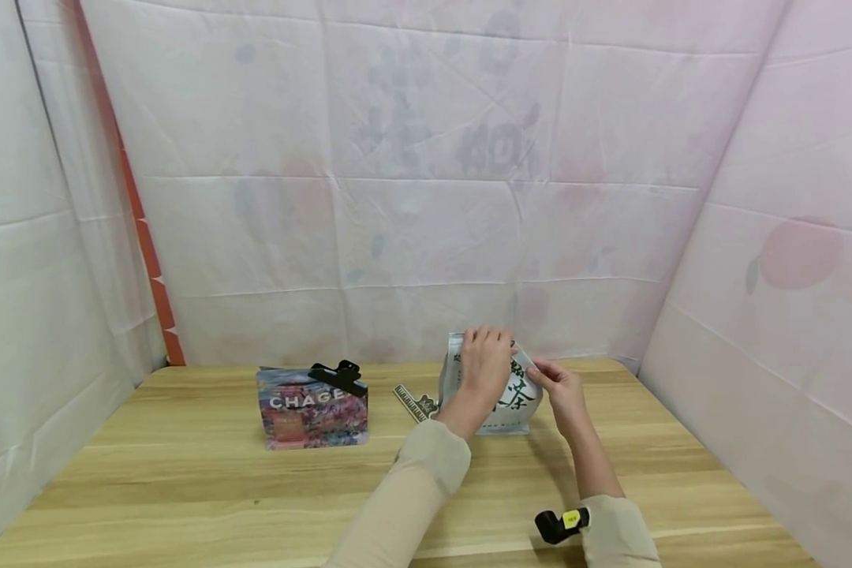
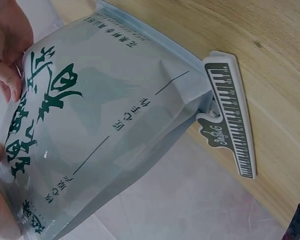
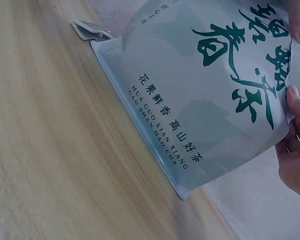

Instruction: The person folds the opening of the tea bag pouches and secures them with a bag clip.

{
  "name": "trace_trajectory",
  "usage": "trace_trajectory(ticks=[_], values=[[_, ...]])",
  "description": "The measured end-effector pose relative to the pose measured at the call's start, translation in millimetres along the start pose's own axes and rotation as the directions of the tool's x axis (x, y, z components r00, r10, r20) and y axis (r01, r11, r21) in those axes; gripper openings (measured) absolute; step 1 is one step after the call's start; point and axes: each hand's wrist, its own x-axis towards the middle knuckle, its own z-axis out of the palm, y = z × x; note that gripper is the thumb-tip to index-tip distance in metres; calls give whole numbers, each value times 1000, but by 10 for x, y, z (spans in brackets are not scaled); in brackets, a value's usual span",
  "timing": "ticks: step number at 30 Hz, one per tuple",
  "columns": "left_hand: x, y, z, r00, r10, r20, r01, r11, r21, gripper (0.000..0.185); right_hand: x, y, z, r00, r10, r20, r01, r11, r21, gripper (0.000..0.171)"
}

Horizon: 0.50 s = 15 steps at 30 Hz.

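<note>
A pale green and white tea bag [image 1: 521, 406] with dark green characters stands upright on the table. My left hand [image 1: 487, 364] grips its top edge from the front, covering part of the print. At the bag's upper right corner, my right hand [image 1: 565, 396] pinches the edge between thumb and fingers. The top seems folded over where the right thumb [image 3: 296, 102] presses in the right wrist view. Beside the bag's lower left lies a piano-key patterned clip [image 2: 230, 115], white and dark, close against the bag's bottom corner.
A colourful pouch [image 1: 312, 418] lettered CHAGE stands to the left, with a black clip [image 1: 339, 377] on its top right. The wooden table [image 1: 184, 489] ends at pale printed cloth walls [image 1: 412, 237]. A black wrist device [image 1: 557, 525] sits on the right sleeve.
</note>
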Motion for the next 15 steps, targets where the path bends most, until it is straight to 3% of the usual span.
trace_trajectory(ticks=[5, 8, 13, 15], values=[[-15, 7, 17, 1000, -5, -24, 4, 1000, -22, 19, -9, -33, -65, 996, 24, 89, -22, 1000, -22, 11], [-19, 11, 19, 999, -9, -46, 8, 1000, -22, 19, -21, -85, -84, 990, 22, 137, -18, 999, -30, 19], [-30, 14, 9, 998, 4, -59, -5, 1000, -9, 19, -40, -202, -34, 984, -28, 175, 33, 999, -24, 37], [-30, 13, 3, 998, 6, -55, -6, 1000, -1, 19, -45, -245, 13, 983, -62, 171, 64, 998, -6, 36]])
